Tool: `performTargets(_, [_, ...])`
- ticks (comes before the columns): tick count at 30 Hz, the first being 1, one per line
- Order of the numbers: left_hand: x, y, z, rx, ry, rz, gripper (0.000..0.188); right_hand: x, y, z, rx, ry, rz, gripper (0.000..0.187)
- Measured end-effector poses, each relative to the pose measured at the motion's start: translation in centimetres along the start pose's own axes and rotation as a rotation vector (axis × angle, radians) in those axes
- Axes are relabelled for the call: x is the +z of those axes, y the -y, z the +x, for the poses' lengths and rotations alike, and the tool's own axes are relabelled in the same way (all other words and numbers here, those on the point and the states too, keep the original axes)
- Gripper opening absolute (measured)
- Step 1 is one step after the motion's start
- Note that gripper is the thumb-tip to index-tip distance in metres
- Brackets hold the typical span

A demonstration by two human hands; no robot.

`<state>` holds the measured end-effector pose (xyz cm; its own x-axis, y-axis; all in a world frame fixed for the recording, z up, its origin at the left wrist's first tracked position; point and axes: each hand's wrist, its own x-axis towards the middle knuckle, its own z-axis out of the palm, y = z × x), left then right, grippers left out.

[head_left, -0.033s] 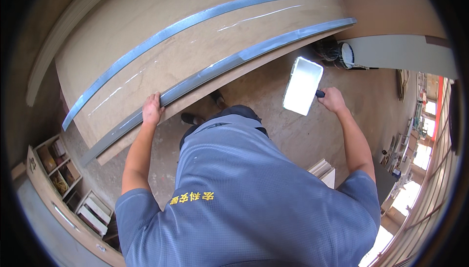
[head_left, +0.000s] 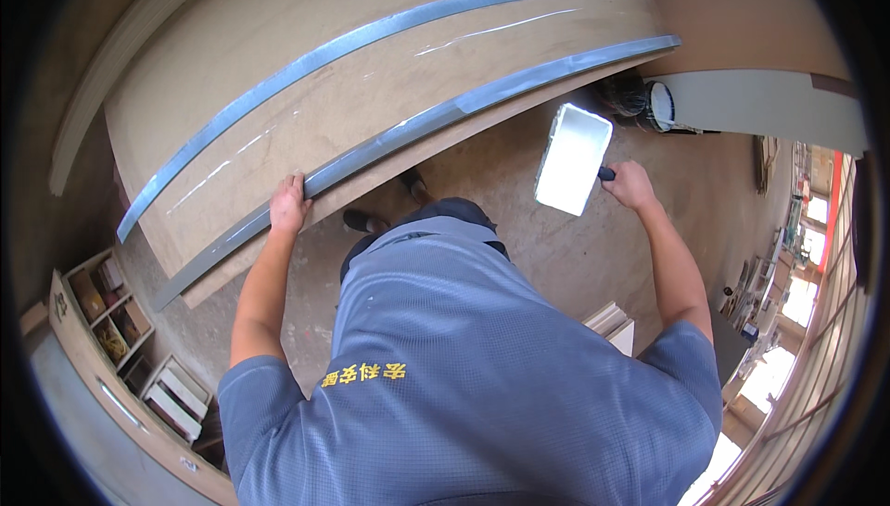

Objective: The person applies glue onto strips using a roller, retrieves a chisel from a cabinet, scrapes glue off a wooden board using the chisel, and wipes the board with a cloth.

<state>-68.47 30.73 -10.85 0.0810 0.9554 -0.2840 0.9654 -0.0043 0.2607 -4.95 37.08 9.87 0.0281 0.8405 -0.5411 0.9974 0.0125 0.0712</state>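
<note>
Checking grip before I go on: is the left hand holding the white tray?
No, the left hand grips the near edge of the large brown board, while the right hand holds the white tray by its dark handle.

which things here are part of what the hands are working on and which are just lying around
In hand:
- wooden panel, left hand gripping its taped edge
- grey tape strips
- white tray, held by right hand

Lying about:
- shelf unit
- dark roll
</note>
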Motion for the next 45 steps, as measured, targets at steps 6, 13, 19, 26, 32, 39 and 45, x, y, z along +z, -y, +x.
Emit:
performTargets(6, [-0.3,-0.7,-0.5,-0.063,0.014,0.013,0.067,-1.3,1.4,8.2,-0.237,-0.012,-0.049,0.021])
performTargets(13, [-1.0,-4.3,-5.5,-0.382,-0.022,-0.089,0.092,-3.3,4.3,19.9,-0.457,0.104,-0.102,0.021])
performTargets(19, [2.9,-7.0,-19.0,-0.668,0.021,-0.156,0.082,-2.9,6.4,24.2,-0.564,0.164,-0.213,0.02])
performTargets(26, [7.4,-10.7,-30.4,-1.076,0.215,-0.298,0.063,-2.1,13.8,22.2,-0.591,0.168,-0.289,0.021])
performTargets(32, [11.0,-9.8,-32.4,-1.135,0.223,-0.464,0.053,-0.4,23.0,19.5,-0.68,0.125,-0.333,0.022])
performTargets(39, [13.4,-3.9,-34.0,-1.089,0.151,-0.65,0.05,2.7,37.9,13.9,-0.725,0.123,-0.306,0.021])
performTargets(45, [12.8,1.2,-38.7,-1.161,0.128,-0.795,0.055,5.7,53.6,7.2,-0.809,0.184,-0.118,0.021])
